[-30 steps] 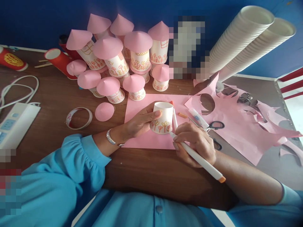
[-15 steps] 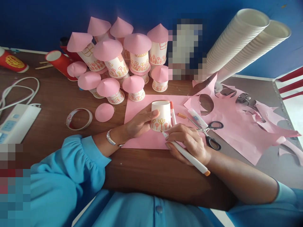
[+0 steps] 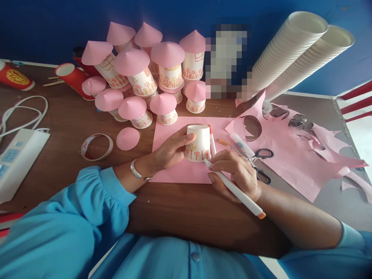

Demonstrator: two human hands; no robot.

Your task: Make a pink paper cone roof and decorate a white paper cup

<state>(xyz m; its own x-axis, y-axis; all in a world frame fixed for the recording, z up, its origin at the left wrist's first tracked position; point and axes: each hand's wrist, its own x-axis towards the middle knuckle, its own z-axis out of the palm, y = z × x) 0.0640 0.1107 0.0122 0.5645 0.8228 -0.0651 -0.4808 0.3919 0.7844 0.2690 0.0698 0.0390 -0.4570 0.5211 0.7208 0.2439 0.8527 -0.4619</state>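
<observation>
A white paper cup (image 3: pixel 198 138) with flowers drawn around its lower part is gripped by my left hand (image 3: pixel 171 149), thumb on its near side. My right hand (image 3: pixel 236 174) holds a white marker with an orange end (image 3: pixel 241 196), its tip at the cup's lower right edge. Under both hands lies a pink paper sheet (image 3: pixel 165 131). A second marker with a red-orange end (image 3: pixel 212 140) lies just behind my right fingers, beside a small orange cap (image 3: pixel 223 142). Scissors with black handles (image 3: pixel 264 154) rest to the right, close to my right hand.
Several decorated cups with pink cone roofs (image 3: pixel 167 73) stand at the back. Tall stacks of white cups (image 3: pixel 290 50) lean at the back right, above cut pink paper scraps (image 3: pixel 296 166). A tape roll (image 3: pixel 97 157), a pink cone (image 3: pixel 128 138) and a power strip (image 3: pixel 21 159) lie leftward.
My left hand has turned the cup slightly, so the drawn flowers sit differently. My right hand has shifted a little to the right with the marker.
</observation>
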